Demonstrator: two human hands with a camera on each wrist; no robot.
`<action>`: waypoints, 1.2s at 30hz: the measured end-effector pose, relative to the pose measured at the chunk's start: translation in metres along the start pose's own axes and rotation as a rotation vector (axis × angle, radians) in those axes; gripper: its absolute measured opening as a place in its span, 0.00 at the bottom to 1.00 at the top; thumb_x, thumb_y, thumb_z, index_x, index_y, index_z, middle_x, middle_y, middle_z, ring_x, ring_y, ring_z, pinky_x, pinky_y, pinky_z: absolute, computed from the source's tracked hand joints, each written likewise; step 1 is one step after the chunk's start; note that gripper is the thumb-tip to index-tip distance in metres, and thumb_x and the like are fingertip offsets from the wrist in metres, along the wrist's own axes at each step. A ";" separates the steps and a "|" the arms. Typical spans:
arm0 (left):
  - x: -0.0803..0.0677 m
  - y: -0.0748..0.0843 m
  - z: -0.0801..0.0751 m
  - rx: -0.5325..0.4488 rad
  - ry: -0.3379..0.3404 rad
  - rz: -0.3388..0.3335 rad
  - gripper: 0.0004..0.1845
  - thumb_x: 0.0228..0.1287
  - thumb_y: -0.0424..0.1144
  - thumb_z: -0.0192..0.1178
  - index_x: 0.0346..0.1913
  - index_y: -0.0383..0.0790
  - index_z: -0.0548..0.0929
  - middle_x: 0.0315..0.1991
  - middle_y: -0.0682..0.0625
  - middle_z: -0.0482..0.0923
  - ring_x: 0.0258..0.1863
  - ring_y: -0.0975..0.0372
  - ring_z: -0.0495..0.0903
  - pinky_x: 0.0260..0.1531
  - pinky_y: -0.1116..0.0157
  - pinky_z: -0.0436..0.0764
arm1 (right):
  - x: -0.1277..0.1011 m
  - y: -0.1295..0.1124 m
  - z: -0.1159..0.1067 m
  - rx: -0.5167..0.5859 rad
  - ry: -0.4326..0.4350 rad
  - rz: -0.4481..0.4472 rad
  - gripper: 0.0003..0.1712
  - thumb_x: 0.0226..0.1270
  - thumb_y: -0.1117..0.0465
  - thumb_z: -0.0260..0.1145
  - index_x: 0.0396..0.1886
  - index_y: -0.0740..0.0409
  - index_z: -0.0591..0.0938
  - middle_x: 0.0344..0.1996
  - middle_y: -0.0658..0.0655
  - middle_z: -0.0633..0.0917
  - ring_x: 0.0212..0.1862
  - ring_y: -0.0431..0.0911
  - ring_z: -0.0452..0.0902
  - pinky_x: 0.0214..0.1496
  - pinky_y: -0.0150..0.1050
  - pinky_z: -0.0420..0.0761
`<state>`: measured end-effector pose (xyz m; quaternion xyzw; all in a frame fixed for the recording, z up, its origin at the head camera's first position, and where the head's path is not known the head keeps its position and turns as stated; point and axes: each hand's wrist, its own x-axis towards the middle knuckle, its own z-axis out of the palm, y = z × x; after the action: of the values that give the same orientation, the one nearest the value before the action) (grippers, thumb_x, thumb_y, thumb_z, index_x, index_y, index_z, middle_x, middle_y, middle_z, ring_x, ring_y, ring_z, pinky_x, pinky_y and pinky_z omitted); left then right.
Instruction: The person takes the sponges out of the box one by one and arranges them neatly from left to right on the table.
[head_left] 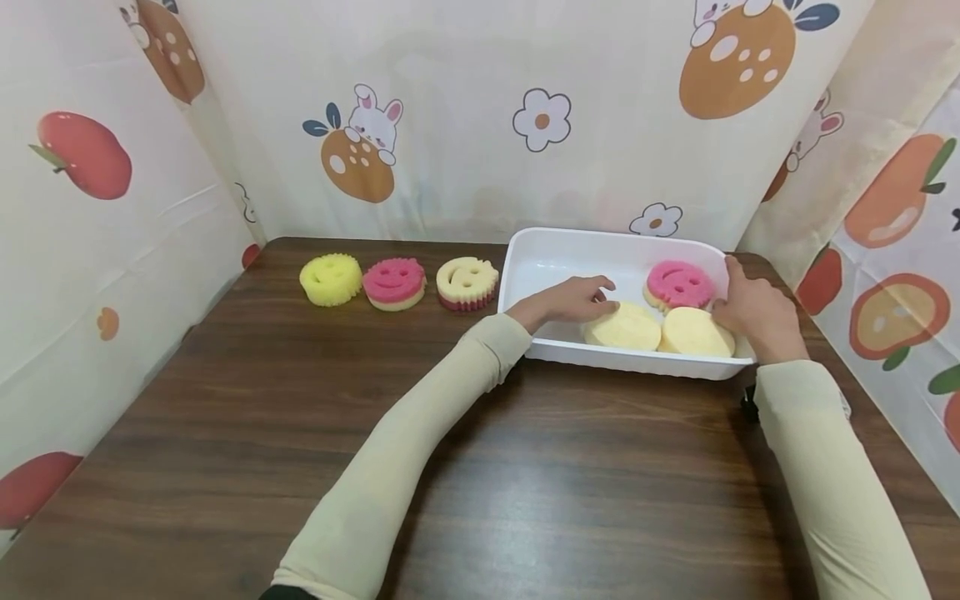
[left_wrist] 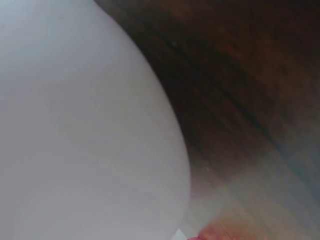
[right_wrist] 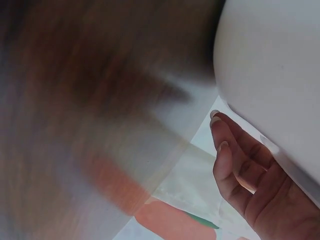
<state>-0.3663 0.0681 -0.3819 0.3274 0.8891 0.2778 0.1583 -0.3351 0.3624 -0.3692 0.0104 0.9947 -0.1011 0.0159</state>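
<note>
White tray (head_left: 555, 250) at table's (head_left: 300, 433) far right | left hand (head_left: 573, 300) inside, relaxed fingers on pale yellow sponge (head_left: 622, 327) | right hand (head_left: 753, 312) curled around tray's right rim | no readable writing

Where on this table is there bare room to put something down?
The wide wood of the table in front of the three sponges is bare. The tray's left half is free; its right end is crowded with sponges and both hands.
</note>
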 end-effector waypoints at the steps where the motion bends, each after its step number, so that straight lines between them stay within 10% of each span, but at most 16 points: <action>1: 0.000 0.000 0.000 0.006 0.001 0.004 0.28 0.77 0.50 0.48 0.71 0.39 0.66 0.64 0.43 0.77 0.65 0.58 0.75 0.64 0.67 0.73 | 0.000 0.000 0.000 0.000 0.000 0.003 0.49 0.68 0.55 0.55 0.79 0.65 0.40 0.53 0.85 0.70 0.49 0.78 0.72 0.47 0.72 0.73; 20: 0.004 -0.003 0.003 0.098 -0.029 0.042 0.24 0.77 0.48 0.48 0.68 0.39 0.72 0.67 0.46 0.74 0.68 0.58 0.71 0.68 0.66 0.69 | 0.002 -0.001 0.001 0.000 -0.032 0.028 0.50 0.68 0.54 0.56 0.79 0.64 0.38 0.52 0.84 0.70 0.48 0.77 0.72 0.45 0.72 0.75; 29: 0.006 -0.003 0.003 0.135 -0.042 0.067 0.21 0.77 0.47 0.47 0.64 0.40 0.76 0.51 0.50 0.78 0.47 0.64 0.71 0.52 0.70 0.71 | 0.003 0.001 0.002 0.001 -0.034 0.013 0.50 0.68 0.53 0.54 0.79 0.63 0.37 0.51 0.85 0.70 0.46 0.76 0.74 0.38 0.68 0.77; 36: 0.009 -0.002 0.003 0.143 -0.055 0.083 0.24 0.76 0.51 0.49 0.64 0.40 0.76 0.55 0.50 0.79 0.50 0.65 0.74 0.54 0.72 0.71 | 0.006 0.001 0.002 -0.009 -0.026 0.018 0.50 0.68 0.54 0.56 0.79 0.63 0.38 0.52 0.85 0.69 0.47 0.77 0.73 0.40 0.70 0.76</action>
<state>-0.3725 0.0734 -0.3863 0.3821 0.8877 0.2106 0.1472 -0.3412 0.3636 -0.3711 0.0180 0.9947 -0.0966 0.0299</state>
